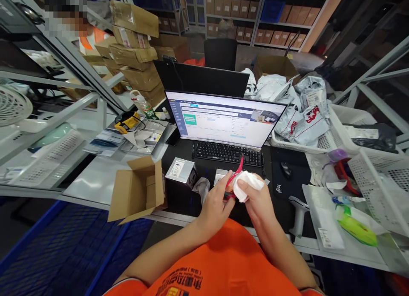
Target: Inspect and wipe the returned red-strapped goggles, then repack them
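Left hand [217,204]: we are closing it around the handles of the scissors [235,176], blades pointing up.
Right hand [257,198]: we are pinching a white wad [247,183], fingers curled shut.
Where: both are hanging just before the keyboard [228,153].
Handling: the wad is looking soft, light and crushable, so we are favouring a gentle pinch at its edge.

Warehouse packing station: racks of cartons [287,15] far beyond the fingers [244,186], mailer bags [303,125] in a basket [297,148] to their right, open carton [137,189] left, barcode scanner [298,211] just right.
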`<control>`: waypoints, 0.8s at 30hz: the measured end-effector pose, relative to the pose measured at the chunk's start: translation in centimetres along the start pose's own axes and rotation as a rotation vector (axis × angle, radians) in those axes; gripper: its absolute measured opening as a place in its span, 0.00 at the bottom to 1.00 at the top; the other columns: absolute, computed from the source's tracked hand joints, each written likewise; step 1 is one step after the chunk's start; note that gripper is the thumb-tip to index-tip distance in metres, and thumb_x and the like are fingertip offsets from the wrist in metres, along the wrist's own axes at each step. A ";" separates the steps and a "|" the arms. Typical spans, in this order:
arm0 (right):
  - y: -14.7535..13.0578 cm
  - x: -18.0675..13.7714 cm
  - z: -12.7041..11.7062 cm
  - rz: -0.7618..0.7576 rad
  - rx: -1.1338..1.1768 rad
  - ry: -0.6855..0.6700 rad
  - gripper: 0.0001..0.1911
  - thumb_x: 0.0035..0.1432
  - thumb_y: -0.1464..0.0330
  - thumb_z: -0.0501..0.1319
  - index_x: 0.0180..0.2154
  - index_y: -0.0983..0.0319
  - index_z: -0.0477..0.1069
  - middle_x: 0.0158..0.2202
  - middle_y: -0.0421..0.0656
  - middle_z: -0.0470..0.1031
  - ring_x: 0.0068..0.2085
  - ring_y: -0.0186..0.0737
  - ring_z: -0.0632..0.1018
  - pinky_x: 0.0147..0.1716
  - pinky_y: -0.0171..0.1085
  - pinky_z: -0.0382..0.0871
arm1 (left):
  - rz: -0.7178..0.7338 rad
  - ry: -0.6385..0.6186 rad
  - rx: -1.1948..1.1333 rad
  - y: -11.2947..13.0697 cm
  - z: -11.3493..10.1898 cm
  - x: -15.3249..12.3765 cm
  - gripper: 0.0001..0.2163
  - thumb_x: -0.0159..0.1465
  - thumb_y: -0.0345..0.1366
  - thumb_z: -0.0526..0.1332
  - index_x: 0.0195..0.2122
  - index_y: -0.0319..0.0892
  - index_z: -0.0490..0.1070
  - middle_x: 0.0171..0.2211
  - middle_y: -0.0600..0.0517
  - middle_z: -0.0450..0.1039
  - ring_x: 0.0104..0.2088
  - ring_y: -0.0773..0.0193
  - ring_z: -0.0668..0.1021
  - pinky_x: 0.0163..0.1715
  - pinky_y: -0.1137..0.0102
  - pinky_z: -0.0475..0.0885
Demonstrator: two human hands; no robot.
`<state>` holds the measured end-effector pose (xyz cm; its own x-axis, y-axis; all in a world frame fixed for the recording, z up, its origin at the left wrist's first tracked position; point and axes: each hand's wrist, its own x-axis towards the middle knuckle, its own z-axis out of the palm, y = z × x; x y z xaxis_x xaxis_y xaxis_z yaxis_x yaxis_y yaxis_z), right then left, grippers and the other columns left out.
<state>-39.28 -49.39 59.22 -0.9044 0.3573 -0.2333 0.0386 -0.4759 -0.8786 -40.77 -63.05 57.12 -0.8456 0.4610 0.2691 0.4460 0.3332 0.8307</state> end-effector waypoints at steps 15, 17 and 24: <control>2.5 1.4 0.2 0.140 0.147 0.061 0.22 0.32 0.64 0.79 0.30 0.63 0.75 0.28 0.39 0.77 0.27 0.36 0.74 0.29 0.36 0.72 | -0.048 -0.021 0.122 -1.4 0.5 0.0 0.28 0.65 0.28 0.55 0.67 0.40 0.56 0.63 0.40 0.67 0.61 0.53 0.72 0.60 0.56 0.69; 2.4 2.0 0.1 0.161 0.221 0.043 0.21 0.34 0.65 0.79 0.31 0.64 0.76 0.31 0.41 0.79 0.30 0.37 0.77 0.34 0.37 0.74 | -0.045 -0.016 0.143 -1.4 0.5 -0.1 0.28 0.64 0.26 0.54 0.66 0.40 0.57 0.62 0.40 0.68 0.61 0.53 0.72 0.61 0.56 0.68; 5.2 3.9 -3.2 0.095 0.069 0.124 0.24 0.43 0.53 0.75 0.36 0.62 0.74 0.37 0.47 0.80 0.37 0.45 0.80 0.37 0.42 0.77 | -0.068 -0.054 0.072 -2.2 0.3 0.3 0.30 0.59 0.24 0.56 0.64 0.43 0.62 0.63 0.44 0.68 0.62 0.54 0.71 0.67 0.49 0.58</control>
<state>-41.28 -47.88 52.39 -0.8383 0.4028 -0.3675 0.0881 -0.5651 -0.8203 -41.91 -63.39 55.27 -0.8584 0.4783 0.1853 0.4099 0.4224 0.8084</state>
